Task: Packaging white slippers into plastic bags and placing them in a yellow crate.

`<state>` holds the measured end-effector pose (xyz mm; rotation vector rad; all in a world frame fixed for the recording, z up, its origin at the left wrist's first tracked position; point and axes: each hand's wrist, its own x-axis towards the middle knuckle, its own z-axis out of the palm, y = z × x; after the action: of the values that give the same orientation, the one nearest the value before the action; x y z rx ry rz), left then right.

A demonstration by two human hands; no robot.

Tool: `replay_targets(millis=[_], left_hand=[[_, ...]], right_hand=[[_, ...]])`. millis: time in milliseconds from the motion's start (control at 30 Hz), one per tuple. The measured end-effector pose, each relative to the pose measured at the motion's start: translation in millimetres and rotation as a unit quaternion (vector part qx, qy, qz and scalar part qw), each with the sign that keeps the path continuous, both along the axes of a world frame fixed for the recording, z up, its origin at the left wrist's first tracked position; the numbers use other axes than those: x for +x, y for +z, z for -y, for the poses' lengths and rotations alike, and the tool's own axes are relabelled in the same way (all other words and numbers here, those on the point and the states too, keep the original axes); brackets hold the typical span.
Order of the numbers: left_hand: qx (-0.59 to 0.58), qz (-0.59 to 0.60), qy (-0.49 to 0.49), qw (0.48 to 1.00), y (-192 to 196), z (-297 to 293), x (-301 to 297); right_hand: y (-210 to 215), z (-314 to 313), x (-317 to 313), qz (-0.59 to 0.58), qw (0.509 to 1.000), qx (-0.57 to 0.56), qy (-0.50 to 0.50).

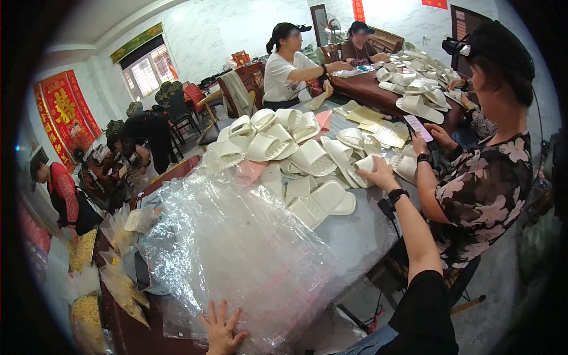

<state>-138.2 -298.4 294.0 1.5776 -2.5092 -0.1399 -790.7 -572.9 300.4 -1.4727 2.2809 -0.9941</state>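
My left hand point(222, 329) lies with its fingers spread on a stack of clear plastic bags point(234, 236) at the near side of the table. My right hand point(381, 176) reaches out over the right side and grips a white slipper point(363, 163) at the edge of a heap. That heap of white slippers point(312, 158) spreads across the middle of the table, with some soles up and some straps up. A few pink slippers point(251, 171) show among them. My right fingertips are partly hidden against the slipper.
On my right stands a person holding a phone point(418, 128). Two people sit beyond the heap, near another slipper-covered table point(387, 87). Yellow paper sheets point(387, 134) lie behind the heap. Bags of yellow pieces point(121, 290) and a dark phone point(142, 271) are at left.
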Motion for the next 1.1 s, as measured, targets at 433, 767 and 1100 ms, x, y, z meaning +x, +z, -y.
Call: replay_targets(millis=[433, 767, 1100], left_hand=[[0.005, 0.014, 0.006, 1.0, -4.2, 3.5, -0.1], [0.028, -0.051, 0.026, 0.998, -2.1, 14.0, -7.9], [0.025, -0.05, 0.045, 0.997, 3.6, 13.2, -11.7]], right_hand=[[10.9, -0.2, 23.3, -0.089, 0.995, 0.036, -0.008], [14.7, -70.9, 46.8, -0.161, 0.979, 0.073, 0.097], [60.4, -84.2, 60.6, -0.118, 0.993, -0.01, 0.001]])
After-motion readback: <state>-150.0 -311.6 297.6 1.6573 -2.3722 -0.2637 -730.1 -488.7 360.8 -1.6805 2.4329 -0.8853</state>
